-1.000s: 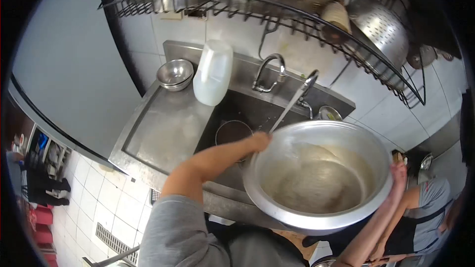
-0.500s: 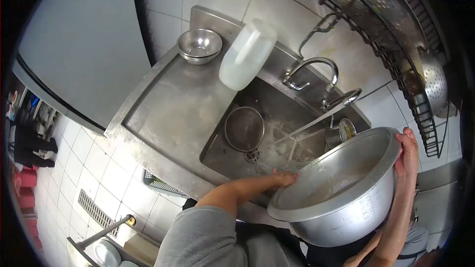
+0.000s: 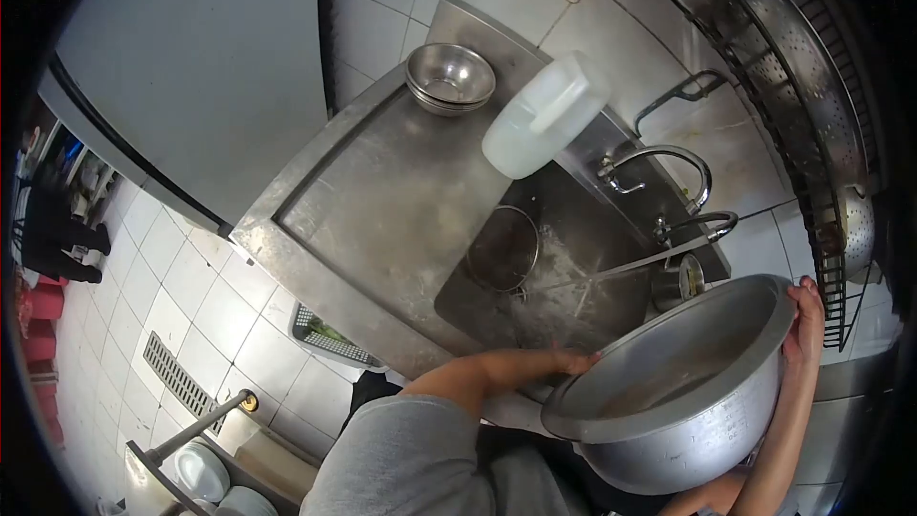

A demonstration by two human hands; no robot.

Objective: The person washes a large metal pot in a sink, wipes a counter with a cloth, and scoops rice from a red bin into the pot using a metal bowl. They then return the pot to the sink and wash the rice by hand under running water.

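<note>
White wall tiles are backing a steel surface (image 3: 382,201) that is running from the far left toward a sunken sink (image 3: 564,277), well beyond and to the left of the person's fingers. Farthest out on that surface, a stack of small steel bowls (image 3: 451,78) is sitting upright, and just to its right a translucent plastic jug (image 3: 544,117) is lying tilted over the sink's edge. Inside the sink, a round mesh strainer (image 3: 504,247) is resting ahead of the left fingers, and a thin stream of water (image 3: 626,268) is falling from the nearer faucet (image 3: 702,226) past it. The left hand (image 3: 569,361) is reaching forward from a grey sleeve with the forearm nearly level, its fingers curling closed over the near-left rim of a large steel bowl (image 3: 688,401). That bowl is sitting between the two hands, held off the surface in front of the sink, its mouth tipping away toward the sink, with a little cloudy liquid pooling low inside. The right hand (image 3: 805,325) is standing upright at the opposite rim, forearm rising steeply from below, fingers wrapped over the far-right edge. Both hands are touching the bowl, so neither is nearer; the line between the two grips is running left to right. Beyond the right fingers, a wire rack (image 3: 812,115) of steel ware is hanging on the wall.
</note>
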